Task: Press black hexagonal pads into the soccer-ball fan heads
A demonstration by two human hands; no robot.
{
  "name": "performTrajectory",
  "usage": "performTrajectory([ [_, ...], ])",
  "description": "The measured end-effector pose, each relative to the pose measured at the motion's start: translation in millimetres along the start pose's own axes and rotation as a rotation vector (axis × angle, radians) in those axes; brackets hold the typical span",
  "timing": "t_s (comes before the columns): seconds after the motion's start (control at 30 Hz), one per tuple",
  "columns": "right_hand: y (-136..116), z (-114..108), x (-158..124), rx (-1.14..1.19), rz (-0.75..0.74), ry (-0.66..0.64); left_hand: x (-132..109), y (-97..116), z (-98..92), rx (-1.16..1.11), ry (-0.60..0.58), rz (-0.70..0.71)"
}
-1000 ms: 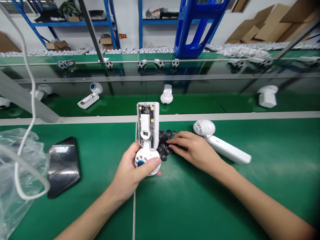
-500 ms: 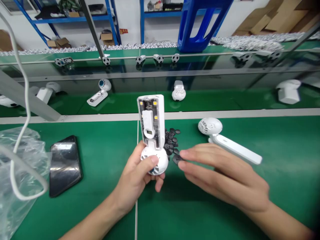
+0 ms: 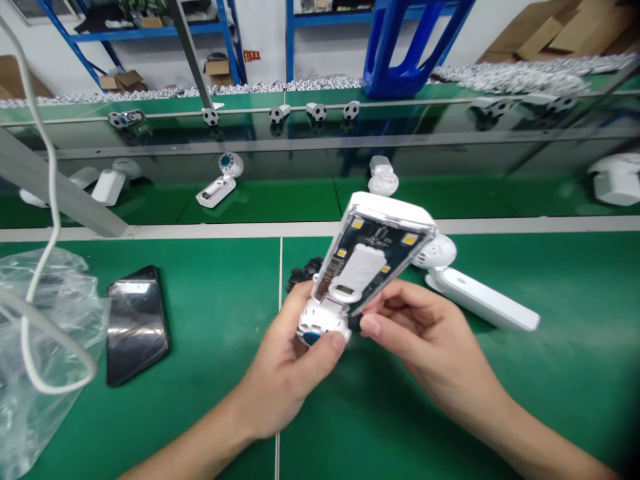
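Ngl, with the left hand (image 3: 295, 373) gripping the head of the white handheld fan (image 3: 365, 267), tilted above the green table (image 3: 225, 313), and right hand (image 3: 435, 337) fingertips pinching a small black piece (image 3: 355, 323) beside it, that tiny hold could easily slip.

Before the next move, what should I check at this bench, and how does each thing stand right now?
1. Left hand grips the white device by its round head: ok.
2. Right hand holds a black piece: ok.
3. Black piece in full view: not ok; fingers partly cover it.
4. Black piece touching the device: cannot tell.
5. Pile of black pieces in sight: ok, though partly hidden.
6. Dark slab away from both hands: ok.
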State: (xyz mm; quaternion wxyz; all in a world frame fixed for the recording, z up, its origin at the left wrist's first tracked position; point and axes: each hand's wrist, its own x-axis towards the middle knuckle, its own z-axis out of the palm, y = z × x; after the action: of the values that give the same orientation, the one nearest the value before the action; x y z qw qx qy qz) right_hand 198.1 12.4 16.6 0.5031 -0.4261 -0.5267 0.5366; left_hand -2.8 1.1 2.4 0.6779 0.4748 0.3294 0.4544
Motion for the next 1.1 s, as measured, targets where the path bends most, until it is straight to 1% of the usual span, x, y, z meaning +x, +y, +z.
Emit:
performTrajectory([
  [0.03,2.5,1.3,-0.1,0.112,0.104,-0.010,-0.1,-0.1,0.0,0.000,-0.007,-0.006],
  [0.07,4.4,1.8,-0.1,0.194,0.166,-0.022,-0.3,-0.3,0.1,0.002,-0.013,-0.010],
  [0.13,6.8,0.9,-0.2,0.259,0.218,-0.047,-0.6,-1.0,0.2,0.012,-0.021,-0.020],
  [0.23,8.0,-2.0,-0.5,0.216,0.237,-0.072,-0.4,-2.3,0.6,0.027,-0.019,-0.028],
  [0.33,8.7,-2.1,-0.9,0.152,0.211,-0.077,0.6,-2.7,2.1,-0.008,-0.032,-0.020],
  [0.43,7.9,2.5,-1.0,0.191,0.221,-0.193,1.2,-1.8,3.8,-0.062,-0.038,-0.030],
  [0.5,5.8,7.1,-1.2,0.277,0.280,-0.297,0.9,-0.9,3.4,-0.072,-0.051,-0.035],
  [0.57,2.3,11.4,-2.1,0.328,0.330,-0.338,-0.5,-0.3,2.0,-0.068,-0.078,-0.014],
  [0.63,-2.9,14.8,-3.6,0.316,0.342,-0.315,-3.0,-0.4,1.2,-0.067,-0.105,0.021],
  [0.7,-9.5,17.7,-5.6,0.273,0.317,-0.273,-6.4,-1.6,2.4,-0.059,-0.093,0.015],
  [0.8,-19.0,22.8,-8.6,0.186,0.279,-0.261,-10.9,-4.4,7.6,-0.023,0.009,-0.033],
  [0.83,-20.9,24.9,-9.5,0.164,0.265,-0.263,-11.8,-5.4,9.5,-0.013,0.039,-0.030],
  [0.93,-20.2,30.9,-11.8,0.153,0.250,-0.249,-11.6,-6.4,13.2,-0.010,0.080,-0.012],
  [1.03,-13.2,30.6,-10.2,0.196,0.227,-0.233,-8.1,-2.3,12.9,-0.056,0.074,-0.047],
  [1.1,-9.9,22.2,-4.7,0.207,0.239,-0.279,-6.0,3.0,10.5,-0.124,0.016,-0.075],
])
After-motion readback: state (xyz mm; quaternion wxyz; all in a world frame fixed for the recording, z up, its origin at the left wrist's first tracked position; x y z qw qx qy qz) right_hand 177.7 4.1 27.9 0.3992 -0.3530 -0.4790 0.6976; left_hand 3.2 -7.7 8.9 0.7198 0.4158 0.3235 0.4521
